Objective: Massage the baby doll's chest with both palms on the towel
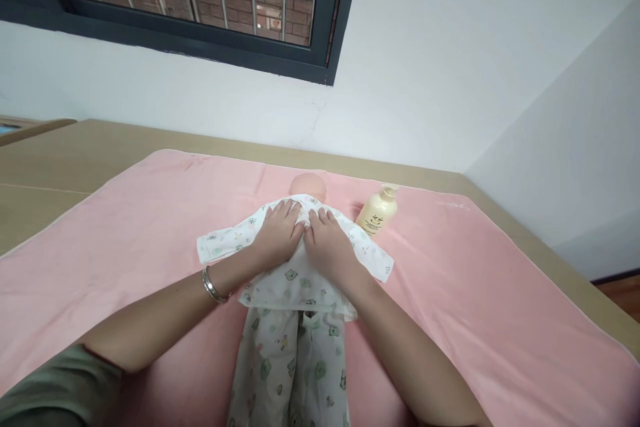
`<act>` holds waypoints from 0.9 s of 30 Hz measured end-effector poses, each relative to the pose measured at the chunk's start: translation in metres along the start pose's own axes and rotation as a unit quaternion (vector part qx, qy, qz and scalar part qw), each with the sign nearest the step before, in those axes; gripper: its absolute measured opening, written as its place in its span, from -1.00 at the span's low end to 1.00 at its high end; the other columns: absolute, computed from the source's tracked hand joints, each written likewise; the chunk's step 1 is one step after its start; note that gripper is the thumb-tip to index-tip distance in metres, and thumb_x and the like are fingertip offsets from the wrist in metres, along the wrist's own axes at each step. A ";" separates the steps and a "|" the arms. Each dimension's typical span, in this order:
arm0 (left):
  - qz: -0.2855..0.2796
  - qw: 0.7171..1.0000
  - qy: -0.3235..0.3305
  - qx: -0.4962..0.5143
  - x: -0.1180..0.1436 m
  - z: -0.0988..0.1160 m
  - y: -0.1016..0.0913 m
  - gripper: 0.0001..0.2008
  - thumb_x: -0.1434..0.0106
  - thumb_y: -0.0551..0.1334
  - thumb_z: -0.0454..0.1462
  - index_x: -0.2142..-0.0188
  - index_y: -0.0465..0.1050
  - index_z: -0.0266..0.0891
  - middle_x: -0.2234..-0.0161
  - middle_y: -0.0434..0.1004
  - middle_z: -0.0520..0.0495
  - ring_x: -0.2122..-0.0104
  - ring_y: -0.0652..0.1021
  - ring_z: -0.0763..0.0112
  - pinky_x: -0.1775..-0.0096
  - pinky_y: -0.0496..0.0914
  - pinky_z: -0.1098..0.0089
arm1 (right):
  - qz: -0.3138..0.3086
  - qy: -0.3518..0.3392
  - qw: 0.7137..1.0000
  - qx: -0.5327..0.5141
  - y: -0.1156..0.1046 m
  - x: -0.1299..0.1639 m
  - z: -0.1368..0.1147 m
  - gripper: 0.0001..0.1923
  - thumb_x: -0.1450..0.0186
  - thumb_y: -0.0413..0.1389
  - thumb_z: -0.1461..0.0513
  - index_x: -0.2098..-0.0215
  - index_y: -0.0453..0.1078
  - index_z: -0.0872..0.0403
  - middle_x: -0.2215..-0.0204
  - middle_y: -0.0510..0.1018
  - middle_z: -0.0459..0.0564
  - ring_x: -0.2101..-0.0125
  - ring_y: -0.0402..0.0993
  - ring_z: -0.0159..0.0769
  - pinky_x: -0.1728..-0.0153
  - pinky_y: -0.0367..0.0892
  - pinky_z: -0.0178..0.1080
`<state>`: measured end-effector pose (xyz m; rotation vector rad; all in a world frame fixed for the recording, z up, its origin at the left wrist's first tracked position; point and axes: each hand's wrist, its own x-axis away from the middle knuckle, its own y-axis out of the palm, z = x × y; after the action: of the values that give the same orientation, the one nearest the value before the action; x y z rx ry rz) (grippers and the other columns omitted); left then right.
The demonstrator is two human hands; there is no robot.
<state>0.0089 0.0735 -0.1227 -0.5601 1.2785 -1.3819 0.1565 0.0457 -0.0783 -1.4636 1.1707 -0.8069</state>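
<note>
A baby doll lies on its back in a white printed top (300, 287) and matching trousers (320, 367); only its smooth head (308, 185) shows beyond the collar. My left hand (280, 233) rests flat on the left side of the chest, fingers stretched toward the collar. Beside it, my right hand (327, 240) lies on the other side of the chest, fingers also extended. The thumbs nearly meet over the middle of the top. Both sleeves spread outward. The doll's body under the cloth is hidden.
A pink sheet (150, 233) covers most of the wooden surface (65, 153). A pale yellow pump bottle (377, 210) leans on the sheet right of the doll's head. Behind stand a white wall (410, 80) and a dark-framed window (320, 57).
</note>
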 end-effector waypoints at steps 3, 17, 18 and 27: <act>0.028 0.999 -0.002 -0.022 0.009 0.009 0.001 -0.46 -0.47 -0.11 -0.21 -0.31 0.24 -0.46 -0.32 0.31 -0.45 -0.35 0.28 -0.15 -0.29 0.23 -0.18 | -0.005 -0.002 0.999 -0.032 0.000 -0.010 0.014 -0.44 -0.56 -0.23 0.23 -0.44 0.12 0.32 -0.40 0.18 0.31 -0.43 0.01 0.02 -0.40 0.01 0.02; -0.006 0.999 0.038 0.015 0.010 0.012 -0.009 -0.49 -0.45 -0.05 -0.23 -0.28 0.29 -0.43 -0.32 0.30 -0.45 -0.35 0.29 -0.12 -0.31 0.24 -0.14 | 0.028 0.014 0.999 -0.009 0.004 -0.016 0.019 -0.46 -0.56 -0.18 0.19 -0.43 0.15 0.23 -0.40 0.20 0.24 -0.39 0.09 0.04 -0.39 -0.01 0.13; -0.019 0.999 0.030 0.023 0.006 0.009 -0.011 -0.48 -0.46 -0.06 -0.21 -0.29 0.29 -0.43 -0.33 0.29 -0.44 -0.35 0.28 -0.11 -0.31 0.24 -0.12 | 0.027 0.021 0.999 -0.002 0.005 -0.014 0.016 -0.45 -0.56 -0.19 0.19 -0.43 0.14 0.24 -0.40 0.20 0.26 -0.40 0.08 0.07 -0.39 0.00 0.14; -0.053 0.998 -0.004 0.027 -0.011 -0.007 -0.009 -0.44 -0.48 -0.16 -0.19 -0.29 0.28 -0.44 -0.35 0.30 -0.38 -0.36 0.28 -0.02 -0.34 0.19 -0.04 | 0.058 0.002 0.997 0.052 0.014 0.011 -0.013 -0.43 -0.53 -0.14 0.21 -0.43 0.15 0.30 -0.39 0.19 0.35 -0.39 0.09 0.17 -0.36 0.10 0.14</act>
<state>0.0018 0.0848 -0.1131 -0.6029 1.2157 -1.4969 0.1440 0.0316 -0.0894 -1.2973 1.1879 -0.7801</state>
